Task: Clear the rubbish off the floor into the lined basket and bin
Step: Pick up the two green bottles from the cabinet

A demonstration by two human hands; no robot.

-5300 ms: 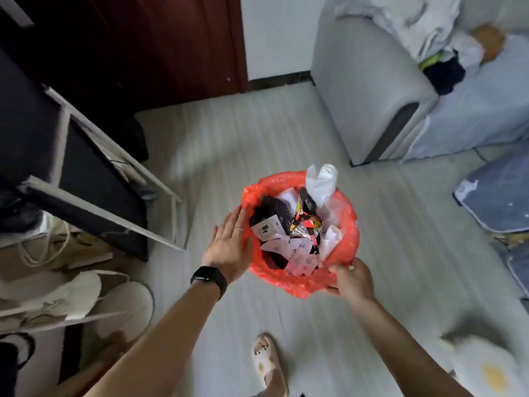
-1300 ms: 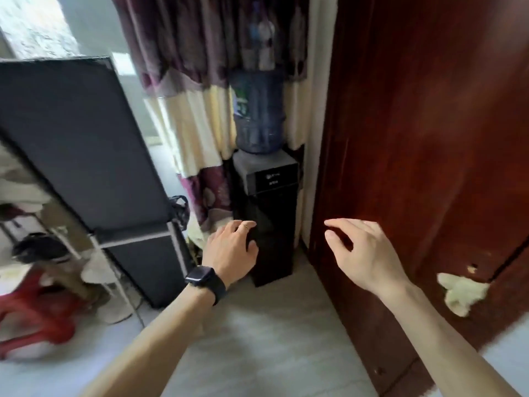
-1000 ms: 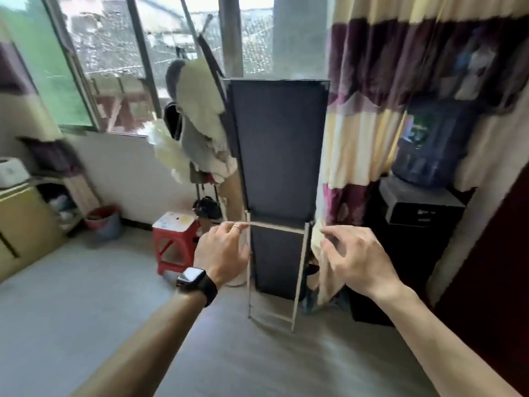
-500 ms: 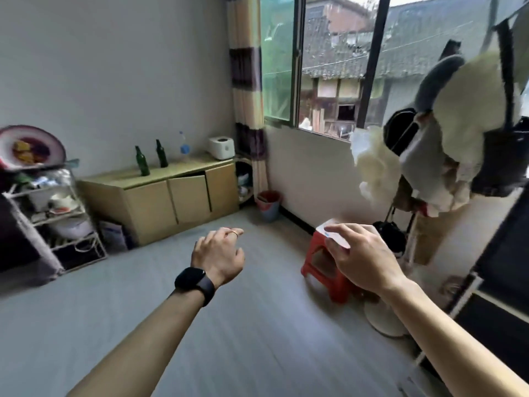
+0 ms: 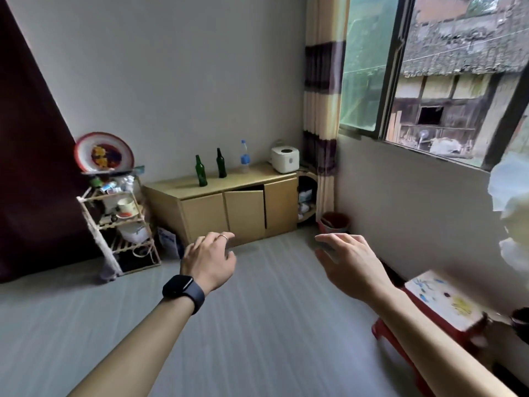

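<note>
Mid-room, over the grey floor [image 5: 257, 325]: a person holds both bare forearms out ahead, the hands apart and in the air, touching nothing.
Left hand [image 5: 207, 260]: back of the hand up, fingers loosely curled and holding nothing; a thin ring [image 5: 223, 237] sits on one finger and a black smartwatch [image 5: 183, 292] on the wrist.
Right hand [image 5: 347, 263]: raised level with the left, fingers relaxed and slightly bent, nothing in its grasp.
Red bin [image 5: 335, 222]: stands on the floor in the far corner under the window [image 5: 429, 67], just beside the foot of the striped curtain [image 5: 320, 110], well apart from both hands. Its contents are too small to make out.
Wooden cabinet [image 5: 229, 202]: low, against the far wall, its middle door slightly ajar.
Cabinet top: two green glass bottles [image 5: 201, 176] stand upright near the left end, a clear plastic bottle [image 5: 244, 157] farther right, and a white appliance [image 5: 285, 159] at the right end.
Shelf rack [image 5: 120, 224]: left of the cabinet, crowded with small containers and a bowl; a round enamel tray [image 5: 104, 152] leans upright on top.
Red stool [image 5: 440, 308]: at lower right beneath the window wall, its white top marked with blue and yellow.
Left edge: a dark maroon surface [image 5: 28, 167] fills the frame.
</note>
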